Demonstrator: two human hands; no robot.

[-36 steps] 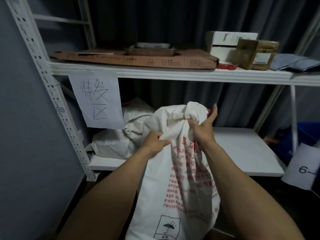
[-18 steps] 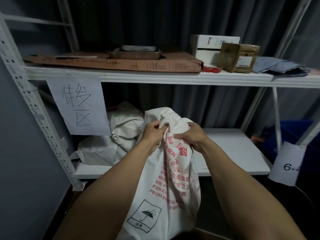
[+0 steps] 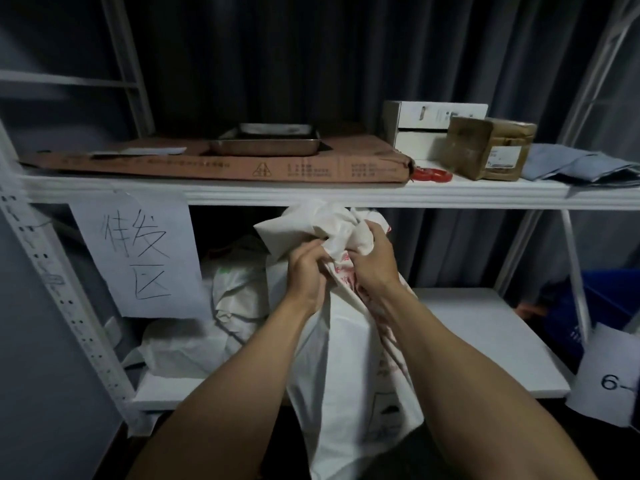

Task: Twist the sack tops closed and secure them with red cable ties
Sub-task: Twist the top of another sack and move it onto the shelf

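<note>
Two hands on it: left hand (image 3: 306, 271) and right hand (image 3: 372, 261) both squeeze the bunched neck of the white sack (image 3: 341, 358), center frame, red cable ties (image 3: 431, 174) on the upper shelf (image 3: 311, 194).

White woven sack (image 3: 346, 358), red print down its side, stands upright at centre, near side of the lower shelf (image 3: 485, 341). Its top is bunched into a crumpled knot of cloth that reaches the front edge of the upper shelf (image 3: 311, 194). Left hand (image 3: 306, 271) and right hand (image 3: 372, 261) grip the neck just below the bunch, fingers curled into the fabric. Red cable ties (image 3: 433, 174) lie in a small flat bundle on the upper shelf, up and right of the sack top, apart from it.
</note>
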